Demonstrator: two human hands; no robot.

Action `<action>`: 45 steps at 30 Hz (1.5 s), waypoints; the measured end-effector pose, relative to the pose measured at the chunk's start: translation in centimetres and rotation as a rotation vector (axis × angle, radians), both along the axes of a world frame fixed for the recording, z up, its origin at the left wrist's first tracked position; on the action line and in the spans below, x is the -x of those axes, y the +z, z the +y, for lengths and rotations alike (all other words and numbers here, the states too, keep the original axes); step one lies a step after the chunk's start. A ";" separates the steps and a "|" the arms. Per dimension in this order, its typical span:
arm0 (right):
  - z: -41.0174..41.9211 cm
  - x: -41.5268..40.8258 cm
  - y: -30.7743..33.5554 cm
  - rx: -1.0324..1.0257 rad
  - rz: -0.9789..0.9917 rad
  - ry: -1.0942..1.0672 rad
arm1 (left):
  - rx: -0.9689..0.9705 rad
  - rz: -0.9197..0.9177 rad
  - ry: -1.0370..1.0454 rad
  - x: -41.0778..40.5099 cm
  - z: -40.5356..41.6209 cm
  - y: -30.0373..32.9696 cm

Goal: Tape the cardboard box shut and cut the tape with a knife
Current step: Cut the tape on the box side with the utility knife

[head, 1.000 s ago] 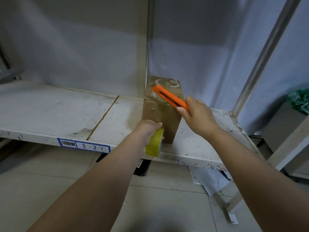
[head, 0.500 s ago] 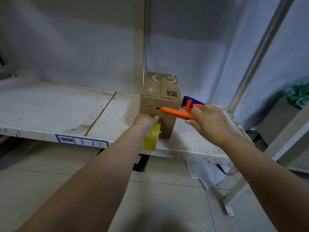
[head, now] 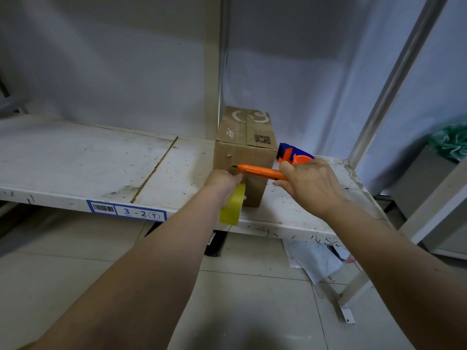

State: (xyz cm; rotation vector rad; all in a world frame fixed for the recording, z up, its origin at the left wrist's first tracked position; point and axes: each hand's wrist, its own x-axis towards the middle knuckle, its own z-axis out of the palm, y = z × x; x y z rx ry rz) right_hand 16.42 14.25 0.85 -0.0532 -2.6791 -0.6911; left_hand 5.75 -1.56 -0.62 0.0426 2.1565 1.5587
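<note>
A small brown cardboard box stands on the white shelf, its top flaps closed with tape along the seam. My left hand grips a yellow roll of tape against the box's front face, low down. My right hand holds an orange utility knife level across the front of the box. The short blade tip points left and sits just above my left fingers, at the tape strip.
A blue and orange tape dispenser lies on the shelf right of the box. A shelf upright rises behind the box and a slanted post at the right. Crumpled paper lies on the tiled floor below.
My right hand has brought the knife down from over the box top to its front face, blade tip now near my left fingers. My left hand keeps the roll in place.
</note>
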 end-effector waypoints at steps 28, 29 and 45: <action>3.5 -3.0 -0.3 0.105 0.099 -0.037 | 0.007 -0.012 0.100 2.2 0.2 -3.2; 3.5 -3.2 -0.3 0.164 0.153 -0.035 | 0.004 0.009 0.097 1.6 0.0 -2.7; 2.4 3.4 -7.4 1.737 0.199 -0.772 | 0.722 0.476 0.021 4.4 -3.2 -2.2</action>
